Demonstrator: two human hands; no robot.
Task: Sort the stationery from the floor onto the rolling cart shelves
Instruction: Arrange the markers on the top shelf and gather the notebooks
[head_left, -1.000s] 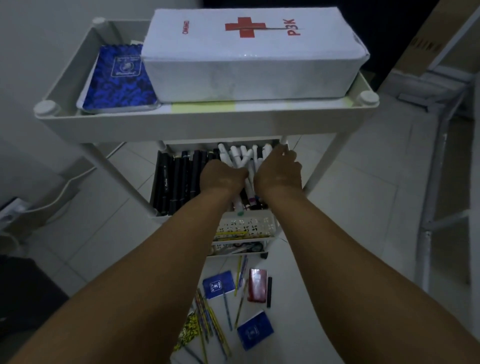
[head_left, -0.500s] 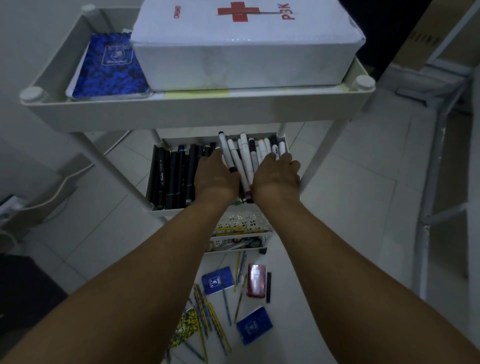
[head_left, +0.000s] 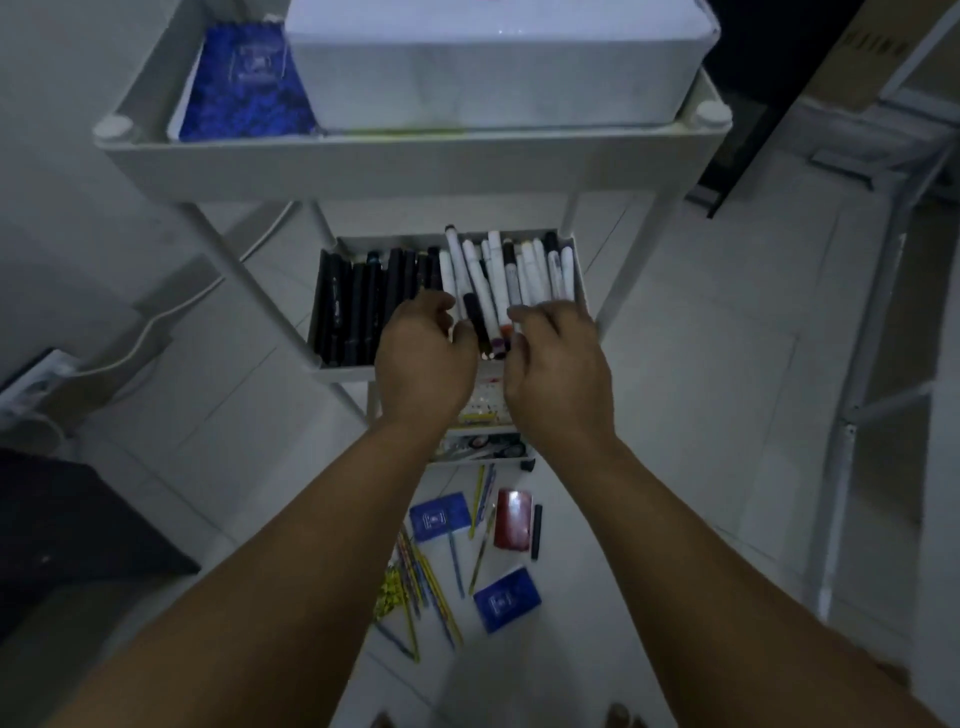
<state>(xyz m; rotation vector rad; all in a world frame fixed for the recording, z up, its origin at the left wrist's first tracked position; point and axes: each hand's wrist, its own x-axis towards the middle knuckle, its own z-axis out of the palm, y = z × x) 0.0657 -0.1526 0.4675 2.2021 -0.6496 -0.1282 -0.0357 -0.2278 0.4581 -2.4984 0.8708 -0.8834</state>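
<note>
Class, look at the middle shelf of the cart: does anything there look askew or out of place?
Yes. The black markers lie in neat parallel rows, but the white markers beside them are jumbled: several cross at angles, and one pokes past the shelf's back edge. Both hands are at their near ends. Pencils and notebooks lie scattered on the floor.

White markers (head_left: 511, 270) and black markers (head_left: 358, 306) lie side by side on the cart's middle shelf (head_left: 581, 260). Pencils (head_left: 426, 582), two blue notebooks (head_left: 506, 598) and a red case (head_left: 513, 518) lie scattered on the floor (head_left: 649, 519).
</note>
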